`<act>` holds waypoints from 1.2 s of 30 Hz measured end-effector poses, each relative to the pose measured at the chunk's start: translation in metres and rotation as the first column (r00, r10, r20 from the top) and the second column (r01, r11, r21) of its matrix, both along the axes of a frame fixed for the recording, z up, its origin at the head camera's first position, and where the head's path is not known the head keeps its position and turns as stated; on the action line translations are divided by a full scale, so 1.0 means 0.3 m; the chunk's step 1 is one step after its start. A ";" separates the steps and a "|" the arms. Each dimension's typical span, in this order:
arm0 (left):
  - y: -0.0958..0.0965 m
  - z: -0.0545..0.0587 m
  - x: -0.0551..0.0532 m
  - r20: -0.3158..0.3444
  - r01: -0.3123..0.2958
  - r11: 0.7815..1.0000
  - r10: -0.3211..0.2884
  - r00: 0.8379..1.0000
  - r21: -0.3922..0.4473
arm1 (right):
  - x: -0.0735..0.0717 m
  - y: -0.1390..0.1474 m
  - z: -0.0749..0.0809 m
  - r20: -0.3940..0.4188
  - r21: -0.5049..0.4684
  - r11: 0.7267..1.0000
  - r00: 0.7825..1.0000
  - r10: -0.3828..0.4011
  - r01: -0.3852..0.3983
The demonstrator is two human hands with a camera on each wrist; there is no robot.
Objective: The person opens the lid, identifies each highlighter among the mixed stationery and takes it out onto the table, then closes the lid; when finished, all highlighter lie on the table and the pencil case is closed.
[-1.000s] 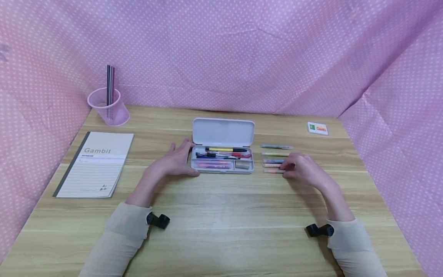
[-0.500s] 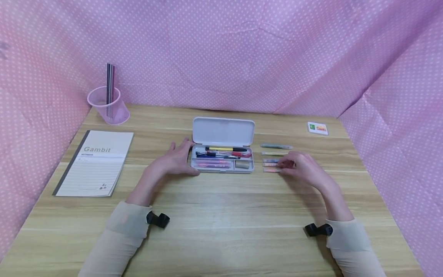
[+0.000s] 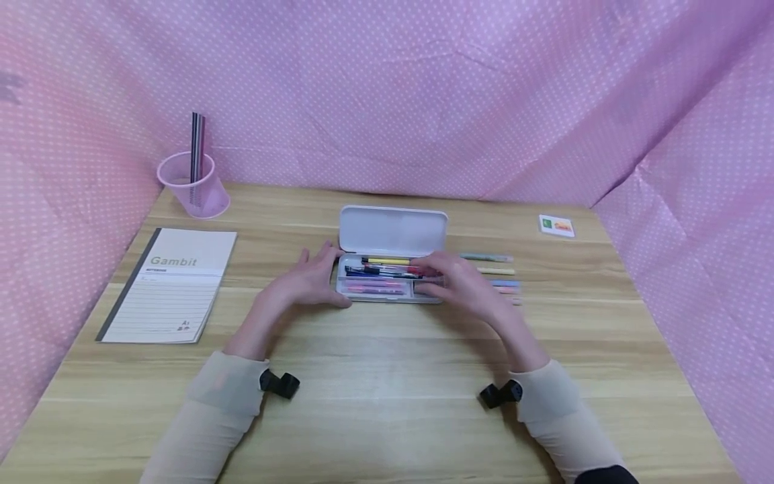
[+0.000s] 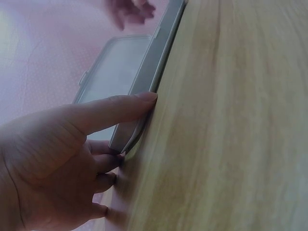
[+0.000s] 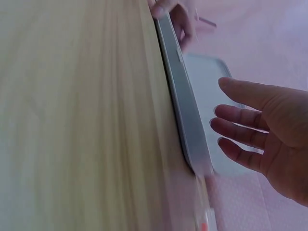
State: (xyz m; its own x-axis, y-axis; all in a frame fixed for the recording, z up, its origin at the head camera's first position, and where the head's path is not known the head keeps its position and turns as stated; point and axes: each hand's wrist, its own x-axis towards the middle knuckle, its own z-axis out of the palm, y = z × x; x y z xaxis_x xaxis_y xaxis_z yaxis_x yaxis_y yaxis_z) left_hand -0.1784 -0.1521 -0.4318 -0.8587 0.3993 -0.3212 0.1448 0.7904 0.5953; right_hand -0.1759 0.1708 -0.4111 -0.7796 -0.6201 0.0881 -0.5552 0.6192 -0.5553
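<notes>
On the table lies a white pencil case (image 3: 393, 230) with its lid tipped back. My left hand (image 3: 305, 279) grips its left end, thumb along the front wall (image 4: 139, 84) and fingers at the side and back. Over the right part of the case hovers my right hand (image 3: 468, 286), thumb and fingers apart with nothing between them in the right wrist view. It hides the eraser's compartment. Inside are a yellow-and-black pen (image 3: 387, 261), red, black and blue pens, and pink and purple pens (image 3: 375, 289) in the front compartment.
To the right of the case, several slim pastel pens (image 3: 496, 271) lie in a row, partly behind my right hand. A notebook (image 3: 166, 289) lies at left, with a pink cup (image 3: 208, 198) holding pencils behind it. A small white card-like item (image 3: 556, 226) sits back right.
My right hand has moved left from the row of pens to above the case, covering its right end. The left hand has stayed on the case.
</notes>
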 end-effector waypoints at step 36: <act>0.003 -0.005 -0.003 0.001 -0.003 1.000 0.003 1.000 -0.005 | 0.036 -0.206 -0.031 -0.026 0.227 0.965 0.990 0.137 -0.128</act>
State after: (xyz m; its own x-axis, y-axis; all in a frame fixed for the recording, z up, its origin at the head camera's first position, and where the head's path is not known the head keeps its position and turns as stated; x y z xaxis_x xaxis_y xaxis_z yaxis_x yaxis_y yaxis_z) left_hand -0.1794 -0.1512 -0.4334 -0.8595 0.3953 -0.3240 0.1418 0.7935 0.5918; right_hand -0.1651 0.1091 -0.4202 -0.6876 -0.7253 -0.0344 -0.6604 0.6443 -0.3857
